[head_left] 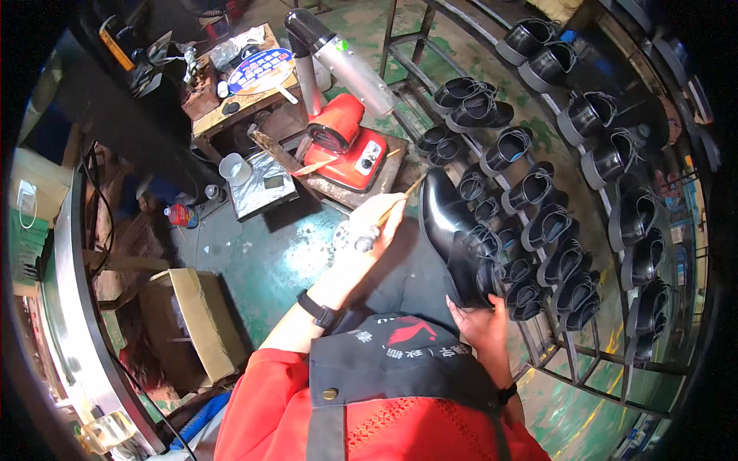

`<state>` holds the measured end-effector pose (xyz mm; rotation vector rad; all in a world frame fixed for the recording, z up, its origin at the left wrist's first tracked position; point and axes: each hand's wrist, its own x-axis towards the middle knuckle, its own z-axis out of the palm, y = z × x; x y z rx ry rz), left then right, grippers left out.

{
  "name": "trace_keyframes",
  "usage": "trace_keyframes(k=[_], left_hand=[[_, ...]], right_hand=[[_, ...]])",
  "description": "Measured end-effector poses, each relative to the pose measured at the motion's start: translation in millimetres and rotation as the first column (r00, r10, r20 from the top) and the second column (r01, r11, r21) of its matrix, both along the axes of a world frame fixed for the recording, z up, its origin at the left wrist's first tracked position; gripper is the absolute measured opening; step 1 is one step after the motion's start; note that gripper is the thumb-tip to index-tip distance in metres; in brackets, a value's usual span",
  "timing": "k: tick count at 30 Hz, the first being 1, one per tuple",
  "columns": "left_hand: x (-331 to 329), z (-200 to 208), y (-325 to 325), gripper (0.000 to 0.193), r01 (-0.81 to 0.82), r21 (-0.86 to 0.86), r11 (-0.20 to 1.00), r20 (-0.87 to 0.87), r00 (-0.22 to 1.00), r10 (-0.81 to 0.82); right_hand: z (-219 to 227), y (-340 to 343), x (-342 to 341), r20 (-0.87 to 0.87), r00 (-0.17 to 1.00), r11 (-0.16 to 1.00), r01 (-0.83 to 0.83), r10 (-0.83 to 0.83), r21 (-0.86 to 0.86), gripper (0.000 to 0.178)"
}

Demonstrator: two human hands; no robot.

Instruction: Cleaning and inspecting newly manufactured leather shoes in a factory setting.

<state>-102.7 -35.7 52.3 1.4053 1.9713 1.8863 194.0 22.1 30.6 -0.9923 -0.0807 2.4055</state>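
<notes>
My left hand (379, 217) is closed round a slim wooden-handled tool (416, 185). The tool's thin end meets the edge of a black leather shoe (446, 211) near the toe; its exact kind is too small to make out. The lace-up shoe points away from me, its toe glossy. At the heel, my right hand (480, 321) grips the shoe from below, with some fingers hidden behind it. A dark apron (400, 361) covers my lap beneath the shoe.
On the right, metal racks (550, 349) carry many black shoes (550, 65). Ahead stands a red machine (357, 161) with a silver tube (361, 73). To its left are a plastic cup (234, 169) on a foil-covered stand and a cluttered small table (219, 119). A cardboard box (204, 323) sits lower left.
</notes>
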Motion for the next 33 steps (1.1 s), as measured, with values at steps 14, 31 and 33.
trace_keyframes(k=[14, 31, 33], left_hand=[[57, 22, -11, 0.018, 0.047, -0.537, 0.842, -0.355, 0.893, -0.277], [63, 53, -61, 0.023, 0.596, -0.082, 0.799, -0.237, 0.767, -0.597], [59, 49, -60, 0.021, 0.465, -0.247, 0.85, -0.321, 0.788, -0.525]], right_hand=[[28, 8, -14, -0.148, 0.988, 0.999, -0.042, 0.041, -0.003, 0.085], [148, 48, -38, -0.433, 0.898, 0.905, 0.247, -0.08, 0.345, 0.057], [196, 66, -41, 0.132, 0.971, 0.35, -0.054, -0.202, 0.935, 0.035]])
